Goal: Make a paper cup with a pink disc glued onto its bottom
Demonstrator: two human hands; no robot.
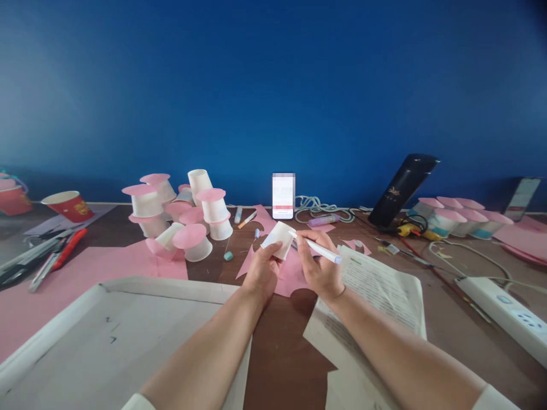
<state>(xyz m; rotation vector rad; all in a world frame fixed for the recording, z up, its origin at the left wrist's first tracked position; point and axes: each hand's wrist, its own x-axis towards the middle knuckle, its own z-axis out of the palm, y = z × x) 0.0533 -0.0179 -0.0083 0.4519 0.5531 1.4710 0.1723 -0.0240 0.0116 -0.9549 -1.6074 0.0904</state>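
Observation:
In the middle of the table my left hand (262, 270) is closed around a small white paper cup (281, 238), which lies tilted in its fingers. My right hand (320, 270) grips a white marker pen (322, 250) with a pale blue end. The pen's front end reaches the right edge of the cup; whether it touches is too small to tell. Cut pink paper (293, 276) lies under both hands. To the left stand stacked white cups with pink paper discs (216, 212). A propped phone (283, 196) stands behind the hands.
A white box lid (171, 336) fills the front left, printed sheets (380, 285) the right. Red-handled cutters (69, 249) and a red cup (70, 206) are at far left. On the right are a tilted black cylinder (399, 191), more disc-topped cups (470, 219) and a power strip (508, 313).

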